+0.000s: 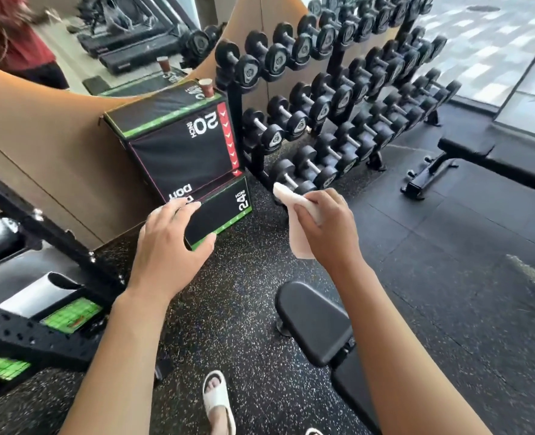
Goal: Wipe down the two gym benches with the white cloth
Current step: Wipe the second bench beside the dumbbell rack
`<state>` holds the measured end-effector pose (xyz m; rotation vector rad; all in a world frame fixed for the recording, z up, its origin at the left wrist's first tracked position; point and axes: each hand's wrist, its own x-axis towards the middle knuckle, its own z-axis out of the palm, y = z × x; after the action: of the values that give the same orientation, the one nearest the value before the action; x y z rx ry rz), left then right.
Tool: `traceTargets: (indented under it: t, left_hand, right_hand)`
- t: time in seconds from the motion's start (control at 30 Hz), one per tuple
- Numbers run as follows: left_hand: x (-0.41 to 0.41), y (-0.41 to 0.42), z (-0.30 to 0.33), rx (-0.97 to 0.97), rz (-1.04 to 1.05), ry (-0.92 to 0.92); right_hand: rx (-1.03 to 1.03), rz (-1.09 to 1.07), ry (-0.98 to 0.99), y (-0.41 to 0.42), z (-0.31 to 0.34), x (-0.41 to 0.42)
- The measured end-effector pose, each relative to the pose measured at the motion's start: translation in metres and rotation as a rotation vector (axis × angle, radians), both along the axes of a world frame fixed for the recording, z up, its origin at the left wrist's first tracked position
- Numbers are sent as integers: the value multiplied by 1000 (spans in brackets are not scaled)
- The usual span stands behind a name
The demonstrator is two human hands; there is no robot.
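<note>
white cloth [297,215] in right hand [326,227]

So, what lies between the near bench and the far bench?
Head view: only bare speckled floor lies between the near bench and the far bench.

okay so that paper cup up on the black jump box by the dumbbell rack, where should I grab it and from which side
Grip the paper cup around its side wall, about mid-height, coming from the front-left over the plyo box. It stands upright near the box's right rear corner, with the dumbbell rack close on its right, so that side looks cramped. Your left hand is free; the right hand holds the white cloth.
</note>
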<state>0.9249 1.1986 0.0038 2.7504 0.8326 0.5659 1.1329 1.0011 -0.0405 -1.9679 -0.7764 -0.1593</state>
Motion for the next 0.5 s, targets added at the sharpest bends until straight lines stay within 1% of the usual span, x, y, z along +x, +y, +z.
traceTargets:
  t: [0.23, 0.33, 0.5]
  left_hand:
    - [38, 85, -22, -35, -92, -42]
    - [52, 132, -20, -64, -138, -50]
    - [62, 213, -15, -100, -175, -41]
  right_hand:
    - [-2, -80, -9, 64, -11, 19]
    - [-30, -127, -28, 101, -7, 20]
    - [-84, -183, -7, 168, 2, 23]
